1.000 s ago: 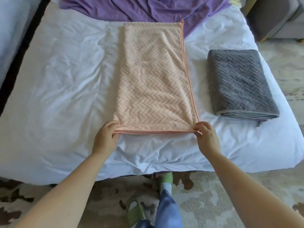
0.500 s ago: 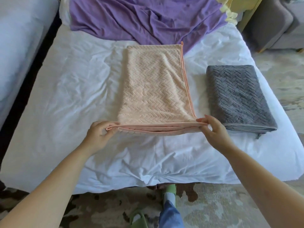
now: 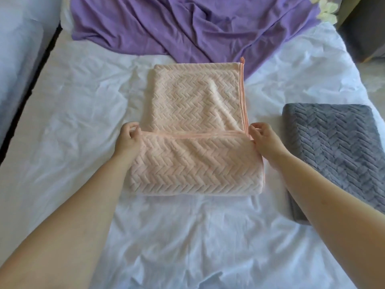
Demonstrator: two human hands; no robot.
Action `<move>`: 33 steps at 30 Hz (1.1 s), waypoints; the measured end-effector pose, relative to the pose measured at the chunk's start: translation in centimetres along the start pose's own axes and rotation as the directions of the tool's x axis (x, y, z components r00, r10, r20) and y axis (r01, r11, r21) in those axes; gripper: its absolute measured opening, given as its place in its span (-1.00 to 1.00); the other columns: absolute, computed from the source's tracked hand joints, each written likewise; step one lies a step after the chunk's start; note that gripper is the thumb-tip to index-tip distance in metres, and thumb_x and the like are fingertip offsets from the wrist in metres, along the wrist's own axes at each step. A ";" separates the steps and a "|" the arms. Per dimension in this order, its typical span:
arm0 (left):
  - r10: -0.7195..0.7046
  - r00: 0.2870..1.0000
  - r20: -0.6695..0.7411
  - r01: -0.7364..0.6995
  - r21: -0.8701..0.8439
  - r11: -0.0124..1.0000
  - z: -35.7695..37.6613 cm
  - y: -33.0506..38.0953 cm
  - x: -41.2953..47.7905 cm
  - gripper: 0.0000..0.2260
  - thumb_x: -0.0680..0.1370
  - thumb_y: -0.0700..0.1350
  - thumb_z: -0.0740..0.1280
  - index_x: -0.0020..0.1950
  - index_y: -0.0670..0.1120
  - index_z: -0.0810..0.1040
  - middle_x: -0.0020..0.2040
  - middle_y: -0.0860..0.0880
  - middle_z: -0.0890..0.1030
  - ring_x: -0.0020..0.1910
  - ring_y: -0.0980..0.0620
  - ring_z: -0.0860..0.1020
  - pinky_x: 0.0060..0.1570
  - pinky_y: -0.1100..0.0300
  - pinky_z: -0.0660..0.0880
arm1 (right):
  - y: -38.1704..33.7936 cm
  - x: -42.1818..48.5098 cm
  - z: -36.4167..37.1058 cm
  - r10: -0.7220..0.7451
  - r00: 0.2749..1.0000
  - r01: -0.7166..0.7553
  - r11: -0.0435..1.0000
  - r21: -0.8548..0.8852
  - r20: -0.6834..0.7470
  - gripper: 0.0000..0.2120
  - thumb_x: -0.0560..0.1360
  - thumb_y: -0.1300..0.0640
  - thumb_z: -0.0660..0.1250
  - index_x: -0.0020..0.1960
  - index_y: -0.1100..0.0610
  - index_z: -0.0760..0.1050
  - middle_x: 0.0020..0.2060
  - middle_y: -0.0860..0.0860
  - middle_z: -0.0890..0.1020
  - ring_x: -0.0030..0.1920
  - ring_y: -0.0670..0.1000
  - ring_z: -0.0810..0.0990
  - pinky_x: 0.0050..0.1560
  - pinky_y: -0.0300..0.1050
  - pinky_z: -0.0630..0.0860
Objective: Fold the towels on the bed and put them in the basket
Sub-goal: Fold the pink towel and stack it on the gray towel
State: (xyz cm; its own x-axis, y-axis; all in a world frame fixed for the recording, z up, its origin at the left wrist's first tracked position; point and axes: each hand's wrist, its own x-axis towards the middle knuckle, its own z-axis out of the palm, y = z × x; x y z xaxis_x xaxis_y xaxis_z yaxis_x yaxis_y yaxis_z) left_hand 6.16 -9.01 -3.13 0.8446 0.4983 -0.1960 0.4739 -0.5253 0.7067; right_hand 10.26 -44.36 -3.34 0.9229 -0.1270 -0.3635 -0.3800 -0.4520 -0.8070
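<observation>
Two bare forearms show, one at the near left and one at the near right, each ending in bare hands, the left hand [image 3: 128, 140] and the right hand [image 3: 264, 140].

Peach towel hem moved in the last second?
Yes. The peach towel hem went away from the person: once level with the near edge of the grey towel, now nearer its far edge.
</observation>
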 end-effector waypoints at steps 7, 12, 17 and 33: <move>-0.153 0.988 0.005 0.151 0.146 0.978 2.3 -2.4 0.1 -0.53 0.48 0.08 0.39 0.29 -0.09 0.40 0.25 -0.18 0.47 0.18 -0.16 0.49 0.05 0.13 0.38 | 2.7 -0.2 -0.4 0.086 0.987 -0.059 0.980 -0.189 0.138 -0.66 0.50 -0.19 0.27 -0.05 0.07 0.60 -0.14 -0.04 0.63 -0.18 -0.10 0.55 -0.27 -0.25 0.40; -0.086 0.996 -0.019 0.088 0.113 0.990 1.5 -1.9 -0.3 -0.70 0.53 0.05 0.32 -0.27 -0.11 0.38 -0.34 -0.03 0.44 -0.28 -0.10 0.44 -0.35 0.11 0.29 | 2.1 -0.5 -1.5 0.047 0.985 -0.044 0.999 -0.025 0.167 -0.74 0.39 -0.14 0.44 -0.15 0.05 0.59 -0.27 -0.04 0.64 -0.27 -0.05 0.56 -0.28 -0.15 0.48; -0.031 0.995 -0.099 0.033 0.015 0.999 1.6 0.1 1.6 -0.77 0.60 0.04 0.18 -0.13 -0.09 0.41 -0.25 0.03 0.45 -0.25 0.02 0.42 -0.28 0.19 0.32 | 0.7 1.9 -0.6 0.019 0.999 -0.023 0.991 0.133 0.032 -0.79 0.43 -0.11 0.42 -0.16 0.03 0.57 -0.29 -0.09 0.61 -0.38 -0.20 0.57 -0.45 -0.35 0.43; 0.018 0.999 0.045 -0.010 -0.170 0.985 0.9 -4.8 -6.3 -0.75 0.63 -0.04 0.18 -0.20 -0.11 0.27 -0.32 0.03 0.34 -0.32 0.11 0.34 -0.35 0.37 0.29 | 5.7 -5.5 1.7 0.139 0.989 -0.134 0.987 0.087 -0.056 -0.72 0.49 -0.04 0.33 -0.13 0.20 0.46 -0.23 0.06 0.52 -0.20 0.03 0.47 -0.26 -0.09 0.39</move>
State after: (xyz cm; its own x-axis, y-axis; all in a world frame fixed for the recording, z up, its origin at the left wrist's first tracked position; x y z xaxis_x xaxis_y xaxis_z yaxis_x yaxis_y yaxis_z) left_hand -1.19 -10.20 -5.90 0.8632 0.4573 -0.2140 0.4166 -0.4055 0.8137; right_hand 2.95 -44.72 -6.74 0.8631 -0.2382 -0.4453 -0.5040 -0.3519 -0.7887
